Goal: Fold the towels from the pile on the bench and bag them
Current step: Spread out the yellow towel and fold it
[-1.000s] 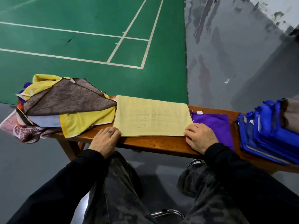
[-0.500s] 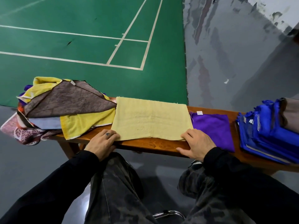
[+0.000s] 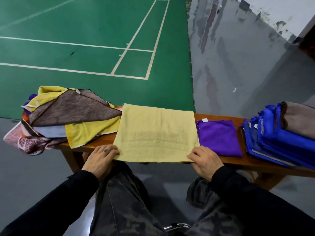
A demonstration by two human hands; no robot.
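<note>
**Both hands now have the near edge of the yellow towel**

The pale yellow towel (image 3: 156, 133) lies spread flat across the middle of the bench (image 3: 238, 160). A second ago the hands rested on the wood just beside its near corners; now each has moved onto the cloth. The left hand (image 3: 100, 159) has its fingers curled over the near left corner, and the right hand (image 3: 203, 160) pinches the near right corner, so each grip is closed on towel. That edge has been drawn to the near lip of the bench and hangs slightly over it.

This looks like the start of a fold: with both near corners held, the likely next move is to carry them up and over to the far edge.

Left of the yellow towel sits the unfolded pile (image 3: 68, 120), with plenty left in it. To its right lie a flat purple towel (image 3: 219, 138), then a blue stack (image 3: 276, 142). No bag is clearly in view.
</note>
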